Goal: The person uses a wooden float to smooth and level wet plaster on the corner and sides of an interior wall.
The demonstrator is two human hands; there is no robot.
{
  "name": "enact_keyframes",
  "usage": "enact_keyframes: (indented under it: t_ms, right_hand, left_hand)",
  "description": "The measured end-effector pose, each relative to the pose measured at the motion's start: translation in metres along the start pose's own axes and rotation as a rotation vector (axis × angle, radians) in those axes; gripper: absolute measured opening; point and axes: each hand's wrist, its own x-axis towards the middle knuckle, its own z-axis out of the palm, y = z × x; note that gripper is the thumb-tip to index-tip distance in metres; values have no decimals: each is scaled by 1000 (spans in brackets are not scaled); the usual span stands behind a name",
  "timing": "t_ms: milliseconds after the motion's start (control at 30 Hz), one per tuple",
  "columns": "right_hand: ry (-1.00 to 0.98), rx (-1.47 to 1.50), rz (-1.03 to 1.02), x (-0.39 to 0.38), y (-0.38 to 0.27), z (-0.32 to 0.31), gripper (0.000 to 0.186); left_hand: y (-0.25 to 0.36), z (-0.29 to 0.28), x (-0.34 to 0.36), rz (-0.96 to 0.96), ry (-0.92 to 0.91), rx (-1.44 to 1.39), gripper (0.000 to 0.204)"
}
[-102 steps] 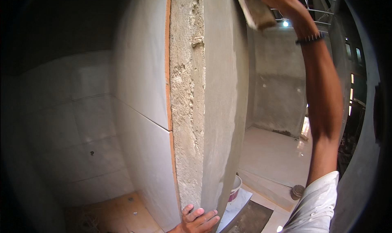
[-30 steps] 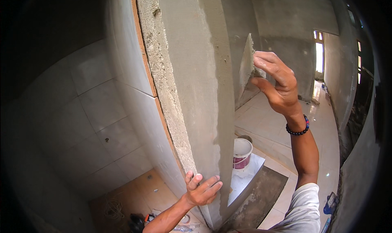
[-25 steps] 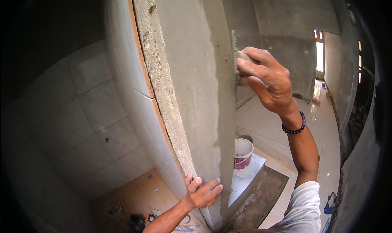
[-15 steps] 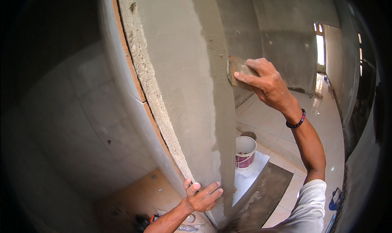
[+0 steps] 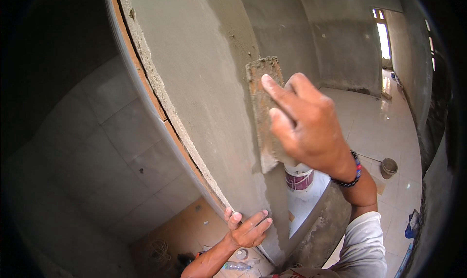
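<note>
In front of me stands a narrow grey plastered wall end (image 5: 189, 73), with a darker, damp-looking strip of plaster (image 5: 233, 32) along its right edge. My right hand (image 5: 311, 124) grips a flat rectangular scraper (image 5: 264, 102), its orange-brown face crusted with grey mortar. The scraper is held upright in front of the damp strip; whether it touches the plaster I cannot tell. Low on the same wall end, my left hand (image 5: 248, 230) lies with fingers spread against the plaster, its thumb by the rough left edge. It holds nothing.
Left of the wall end runs a tiled wall (image 5: 121, 127). A white and purple bucket (image 5: 298, 180) stands behind my right hand, partly hidden. Farther right, a small dark bucket (image 5: 388, 168) sits on the tiled floor (image 5: 357, 110). A plastic bottle (image 5: 237, 266) lies below my left hand.
My right hand has come nearer and lower with the scraper, which now shows its broad face. The view has shifted slightly. My left hand keeps its place on the wall end.
</note>
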Motion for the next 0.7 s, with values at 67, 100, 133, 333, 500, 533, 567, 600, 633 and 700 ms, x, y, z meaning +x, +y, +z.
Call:
enact_keyframes:
  t_ms: [67, 100, 133, 333, 500, 533, 567, 600, 633, 700]
  right_hand:
    - [-6, -37, -35, -8, -10, 5, 52]
    - [-15, -54, -51, -16, -15, 7, 53]
    - [-57, -25, -59, -27, -15, 7, 56]
    - [-206, 55, -35, -60, -7, -28, 54]
    - [15, -65, -73, 17, 10, -28, 47]
    - [13, -103, -84, 27, 10, -22, 46]
    - [11, -139, -96, 34, 11, -15, 46]
    - [4, -174, -115, 38, 11, -8, 45]
    - [-6, -152, -100, 32, 8, -3, 45]
    - [-38, -109, -63, 2, -8, 5, 45]
  left_hand:
    - [1, -2, 2, 10, -4, 23, 24]
    - [1, -3, 3, 7, -3, 11, 24]
    - [0, -2, 5, 4, -2, -1, 24]
    - [0, 2, 3, -14, 34, -22, 23]
    - [-1, 1, 7, -4, 43, -15, 23]
    - [-1, 1, 7, -2, 45, -13, 23]
    - [0, 0, 8, 0, 46, -10, 22]
    - [2, 0, 8, -5, 52, -4, 22]
    - [1, 0, 9, -5, 46, -3, 22]
    - [1, -2, 10, -13, 29, -8, 22]
